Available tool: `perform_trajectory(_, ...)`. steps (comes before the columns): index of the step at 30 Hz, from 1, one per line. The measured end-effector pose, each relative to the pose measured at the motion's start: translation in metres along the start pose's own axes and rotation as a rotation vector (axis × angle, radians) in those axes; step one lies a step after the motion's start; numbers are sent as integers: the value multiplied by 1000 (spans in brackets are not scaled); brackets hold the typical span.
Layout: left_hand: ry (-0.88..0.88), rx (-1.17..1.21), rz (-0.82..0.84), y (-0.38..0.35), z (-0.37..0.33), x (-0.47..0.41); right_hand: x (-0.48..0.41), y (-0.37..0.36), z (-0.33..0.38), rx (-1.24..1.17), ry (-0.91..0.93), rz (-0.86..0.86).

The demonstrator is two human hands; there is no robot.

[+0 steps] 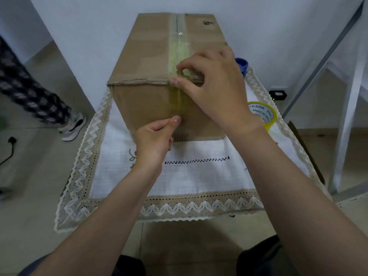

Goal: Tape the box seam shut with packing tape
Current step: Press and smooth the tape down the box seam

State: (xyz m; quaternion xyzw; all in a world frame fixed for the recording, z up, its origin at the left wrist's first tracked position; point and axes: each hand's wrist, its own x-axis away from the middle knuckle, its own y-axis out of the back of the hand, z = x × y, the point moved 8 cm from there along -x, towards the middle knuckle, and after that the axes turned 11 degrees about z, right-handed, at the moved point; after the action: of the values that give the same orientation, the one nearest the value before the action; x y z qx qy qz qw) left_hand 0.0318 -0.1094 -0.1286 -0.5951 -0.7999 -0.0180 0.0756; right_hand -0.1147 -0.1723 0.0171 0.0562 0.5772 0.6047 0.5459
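A brown cardboard box [147, 56] stands on a small table covered with a white lace-edged cloth [199, 176]. A yellowish strip of packing tape [178, 50] runs along the top seam and down the near face. My right hand [215, 86] rests on the box's near top edge, thumb and forefinger pinching at the tape there. My left hand [155, 136] is curled against the near face, its thumb pressing the tape's lower part. The yellow tape roll [264, 114] lies on the cloth to the right of the box, behind my right wrist.
A blue round object [242, 65] peeks out behind my right hand. Another person's patterned leg and sneaker [72, 126] stand on the floor at left, near a black cable [10, 148]. A white metal frame [346, 116] rises at right, beside a small black device [277, 94].
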Motion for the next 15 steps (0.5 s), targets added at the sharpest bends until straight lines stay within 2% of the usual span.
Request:
perform_trajectory(9,-16,-18,4,0,-1,0,7,-6,7,142,81,-92)
perform_trajectory(15,-5,-20,10,1,0,0,16,-12,7,254,39,1)
